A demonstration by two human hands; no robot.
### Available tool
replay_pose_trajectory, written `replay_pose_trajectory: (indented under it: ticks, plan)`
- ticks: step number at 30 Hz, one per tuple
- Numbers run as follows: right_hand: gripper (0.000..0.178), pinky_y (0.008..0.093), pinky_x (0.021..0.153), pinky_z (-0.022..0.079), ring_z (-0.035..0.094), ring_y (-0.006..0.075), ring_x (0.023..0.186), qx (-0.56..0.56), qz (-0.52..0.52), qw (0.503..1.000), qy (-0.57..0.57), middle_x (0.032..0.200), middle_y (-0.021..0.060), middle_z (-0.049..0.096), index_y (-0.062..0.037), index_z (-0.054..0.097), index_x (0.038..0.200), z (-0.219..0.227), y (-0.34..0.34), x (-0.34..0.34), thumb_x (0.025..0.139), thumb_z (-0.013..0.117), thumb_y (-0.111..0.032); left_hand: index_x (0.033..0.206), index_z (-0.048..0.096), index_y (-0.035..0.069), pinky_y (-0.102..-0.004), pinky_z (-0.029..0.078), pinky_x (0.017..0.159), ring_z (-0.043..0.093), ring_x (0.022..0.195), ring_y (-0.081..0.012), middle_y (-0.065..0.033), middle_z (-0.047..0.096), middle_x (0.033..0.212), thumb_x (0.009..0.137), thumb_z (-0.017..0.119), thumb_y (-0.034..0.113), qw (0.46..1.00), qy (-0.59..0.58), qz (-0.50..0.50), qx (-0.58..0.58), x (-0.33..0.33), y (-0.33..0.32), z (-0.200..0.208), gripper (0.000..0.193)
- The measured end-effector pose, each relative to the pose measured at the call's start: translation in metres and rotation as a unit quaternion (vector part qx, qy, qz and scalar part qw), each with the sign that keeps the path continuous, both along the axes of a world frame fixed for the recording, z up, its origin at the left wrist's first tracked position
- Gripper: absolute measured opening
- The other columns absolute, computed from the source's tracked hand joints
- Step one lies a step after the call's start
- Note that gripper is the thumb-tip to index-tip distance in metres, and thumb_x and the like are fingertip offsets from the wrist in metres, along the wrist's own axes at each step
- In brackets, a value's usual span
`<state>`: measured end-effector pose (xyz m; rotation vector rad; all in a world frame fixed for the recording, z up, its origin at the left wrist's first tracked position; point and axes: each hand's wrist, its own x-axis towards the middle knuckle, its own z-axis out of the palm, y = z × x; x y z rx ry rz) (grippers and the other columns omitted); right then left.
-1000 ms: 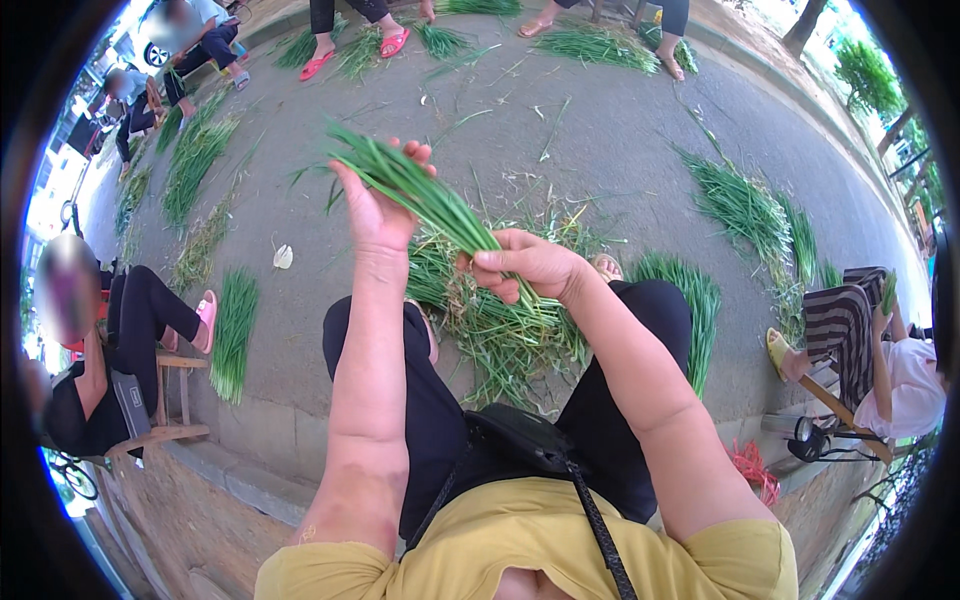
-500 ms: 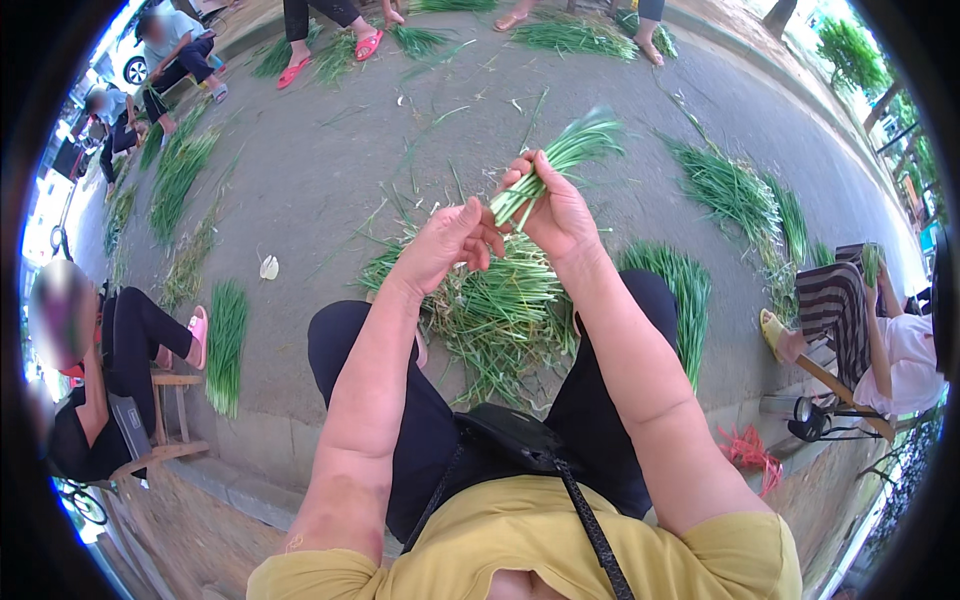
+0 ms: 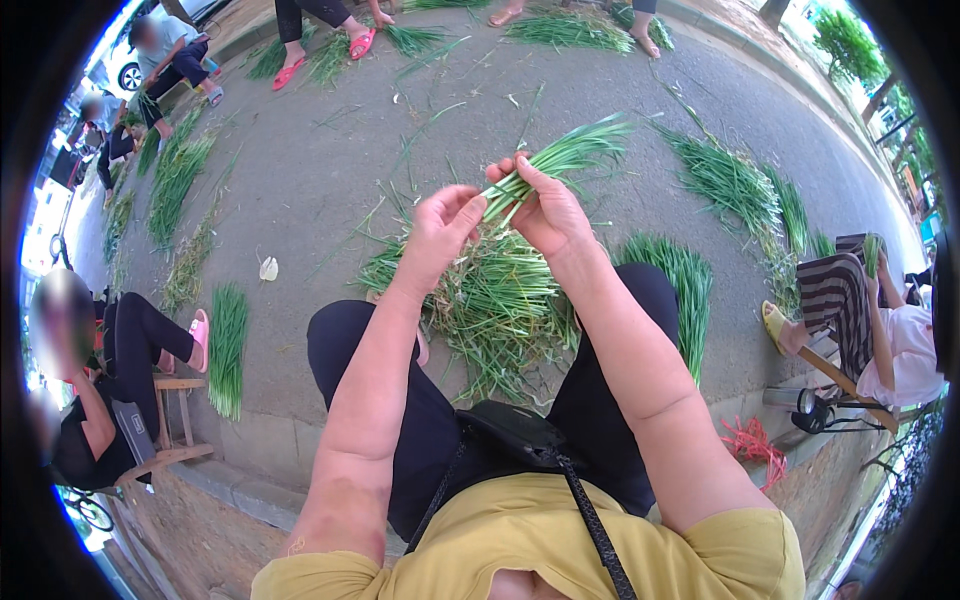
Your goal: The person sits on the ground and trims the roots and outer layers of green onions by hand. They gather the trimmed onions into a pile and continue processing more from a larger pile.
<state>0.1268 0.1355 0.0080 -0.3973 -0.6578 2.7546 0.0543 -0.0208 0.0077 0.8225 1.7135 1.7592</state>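
Observation:
A bunch of green garlic chives (image 3: pixel 582 150) is held up in front of me, its leaves pointing away to the far right and its pale stems toward me. My right hand (image 3: pixel 552 212) is closed round the stems, with the thumb on top. At the stem ends, the fingers of my left hand (image 3: pixel 445 225) are pinched together on the chives; which stems they grip is partly hidden. Below both hands, a loose heap of chives (image 3: pixel 505 300) mixed with yellowed bits lies on the ground between my knees.
Neater chives (image 3: pixel 672 290) lie by my right knee, another row (image 3: pixel 228 350) to the left. More piles (image 3: pixel 725 190) line the pavement. Red plastic strings (image 3: pixel 755 450) lie at lower right. Several people sit around, one on a wooden chair (image 3: pixel 172 430) at left.
My left hand has gone from open fingers beside the stem ends to a pinch on them. The bunch has tilted slightly flatter in my right hand.

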Motion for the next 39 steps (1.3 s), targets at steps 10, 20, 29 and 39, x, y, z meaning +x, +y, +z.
replay_pose_trajectory:
  ticks: [10,20,29,39]
  plan:
    - [0.014,0.033,0.072,0.048,0.059,0.0196,0.08,0.055,0.003,0.998,-0.012,0.086,0.0075,0.061,-0.0062,0.052,0.099,-0.017,-0.012,-0.002,0.089,0.06,-0.011,0.088,0.066,0.008,-0.0358,0.045,0.075,0.056,0.093,-0.0239,-0.0055,0.059,0.096,0.068,0.071,0.01,0.769,0.623,0.133,-0.052,0.016,0.012,0.006,0.02]
    - [0.053,0.0292,0.067,0.043,0.051,0.0129,0.072,0.184,0.028,0.982,-0.038,0.08,0.0016,0.051,-0.0047,0.047,0.107,-0.007,-0.021,0.0,0.08,0.072,-0.042,0.086,0.063,0.001,-0.0279,0.048,0.057,0.06,0.06,-0.0141,-0.0068,0.064,0.071,0.082,0.065,0.004,0.97,0.224,0.098,0.003,0.015,0.012,-0.006,0.005]
    - [0.053,0.0268,0.056,0.047,0.054,0.0121,0.066,0.337,0.083,0.938,-0.023,0.08,0.0021,0.052,-0.0035,0.045,0.106,0.02,-0.03,0.011,0.069,0.082,-0.015,0.09,0.057,0.007,-0.0255,0.049,0.071,0.061,0.08,-0.0121,-0.0119,0.064,0.102,0.09,0.055,0.007,0.948,-0.179,0.048,0.257,-0.009,-0.008,0.011,0.001]
    - [0.041,0.0238,0.048,0.038,0.045,0.0073,0.055,0.253,0.119,0.96,-0.023,0.078,-0.0003,0.049,-0.0047,0.047,0.107,0.021,-0.028,0.011,0.073,0.069,0.0,0.088,0.056,0.005,-0.0299,0.048,0.068,0.061,0.088,-0.0209,-0.0153,0.062,0.111,0.085,0.055,0.008,0.916,-0.237,-0.043,0.32,-0.011,-0.011,0.011,0.005]
